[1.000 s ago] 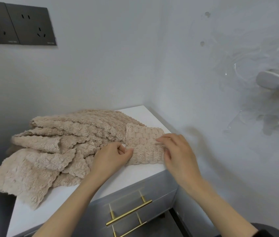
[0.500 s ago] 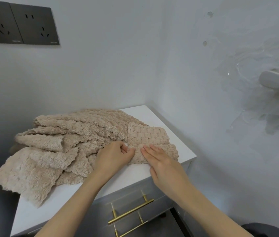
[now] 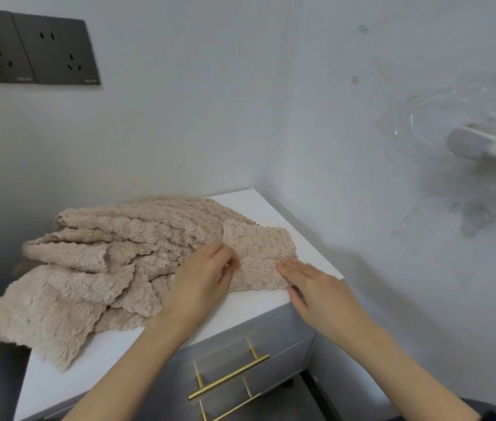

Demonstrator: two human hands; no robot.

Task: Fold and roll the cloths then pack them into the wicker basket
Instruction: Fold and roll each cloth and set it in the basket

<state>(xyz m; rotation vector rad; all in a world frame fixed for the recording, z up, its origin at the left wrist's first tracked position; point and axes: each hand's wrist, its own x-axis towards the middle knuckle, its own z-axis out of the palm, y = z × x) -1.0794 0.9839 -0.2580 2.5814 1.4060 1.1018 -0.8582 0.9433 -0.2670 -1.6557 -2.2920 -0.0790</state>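
1. The white top of the cabinet (image 3: 258, 308) carries everything. It stands in a corner, with a wall on the far side and a wall on the right.
2. The pile of cloths (image 3: 94, 268) covers the left half of the top. These beige cloths lie loose and overlapping, and one corner hangs over the near left edge. I judge that they are not folded yet.
3. The folded cloth (image 3: 258, 244) lies on the right part of the top and touches the pile on its left side. It is a narrow strip, and its long axis runs from near to far. Its near end looks thicker, like the beginning of a roll that lies from left to right.
4. The left hand (image 3: 201, 284) is at the left end of this near edge. Its fingers are bent and seem to pinch the cloth edge, though the picture is a little blurred there.
5. The right hand (image 3: 316, 287) is at the right end of the same edge. Its fingers are straight and together, and they press flat on the cloth.
6. The flat part of the strip lies on the far side of both hands, so I think the roll must go away from the person, along the long axis. Both hands are about equally near to it.
7. The wicker basket is not in view.
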